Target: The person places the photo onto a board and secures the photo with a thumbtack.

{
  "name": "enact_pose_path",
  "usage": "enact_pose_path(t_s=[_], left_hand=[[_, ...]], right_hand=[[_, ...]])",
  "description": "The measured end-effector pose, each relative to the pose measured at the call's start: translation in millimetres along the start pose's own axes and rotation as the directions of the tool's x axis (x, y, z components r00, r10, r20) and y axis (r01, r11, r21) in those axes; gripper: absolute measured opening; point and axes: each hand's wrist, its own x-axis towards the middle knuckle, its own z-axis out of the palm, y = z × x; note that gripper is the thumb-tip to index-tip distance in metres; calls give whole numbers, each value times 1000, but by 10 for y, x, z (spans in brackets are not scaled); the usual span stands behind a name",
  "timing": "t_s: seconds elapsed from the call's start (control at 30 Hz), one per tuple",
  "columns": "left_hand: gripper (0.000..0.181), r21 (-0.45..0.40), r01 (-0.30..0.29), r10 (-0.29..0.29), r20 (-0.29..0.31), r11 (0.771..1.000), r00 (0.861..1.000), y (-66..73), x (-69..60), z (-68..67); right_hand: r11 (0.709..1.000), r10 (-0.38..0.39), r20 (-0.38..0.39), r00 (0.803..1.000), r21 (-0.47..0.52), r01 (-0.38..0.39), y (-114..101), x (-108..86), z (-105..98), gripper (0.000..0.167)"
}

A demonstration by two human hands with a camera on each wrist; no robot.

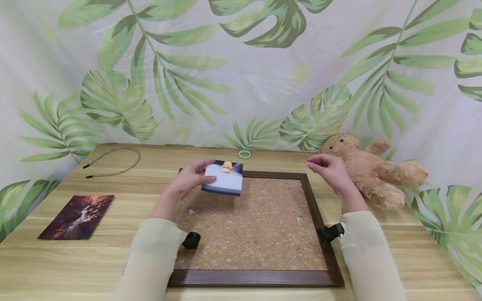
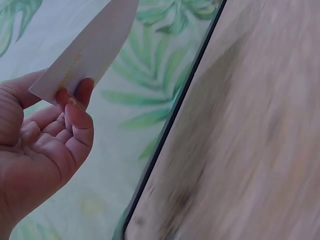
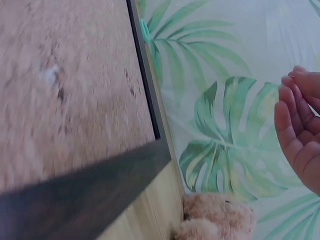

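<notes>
My left hand point(image 1: 192, 177) holds a photo print point(image 1: 226, 184) by its left edge, thumb on the picture side. The print shows a small yellow figure on a pale ground; its plain white back point(image 2: 85, 55) faces the left wrist view. It is raised above a cork board point(image 1: 260, 230) with a dark brown frame. To the right, my right hand point(image 1: 331, 169) pinches a tiny pink pin between thumb and forefinger, mostly hidden by the fingertips point(image 3: 295, 75). That hand is beyond the board's far right corner, in front of the teddy bear point(image 1: 361, 167).
On the wooden table point(image 1: 150, 259) a dark reddish photo print point(image 1: 80, 217) lies at the left. Behind it is a cord loop point(image 1: 138, 161) with black ends. A green ring point(image 1: 244, 154) lies behind the board. A leaf-patterned curtain point(image 1: 256, 83) hangs at the back.
</notes>
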Motion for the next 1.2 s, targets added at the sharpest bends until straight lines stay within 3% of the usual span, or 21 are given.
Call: enact_pose_path(t_s=[0.3, 0.6, 0.83, 0.9, 0.93, 1.2], left_hand=[[60, -52, 38, -40, -28, 998, 999, -8, 263, 648], [56, -47, 0, -3, -55, 999, 998, -53, 429, 1180], [55, 17, 39, -38, -90, 999, 995, -166, 521, 1425], [55, 67, 12, -6, -82, 998, 997, -221, 553, 1472], [55, 104, 8, 1, -81, 995, 997, -235, 567, 1492], [56, 367, 27, 11, -99, 930, 995, -223, 583, 1573]], right_hand=[[987, 2, 25, 1000, 160, -6, -6, 115, 183, 25], [982, 57, -11, 998, 181, -55, 108, 123, 307, 29], [961, 52, -83, 995, 277, -27, 333, 191, 418, 24], [965, 44, -93, 995, 263, -18, 369, 192, 438, 26], [974, 74, -108, 991, 223, -48, 300, 151, 450, 28], [965, 128, -118, 985, 245, -96, 463, 155, 539, 28]])
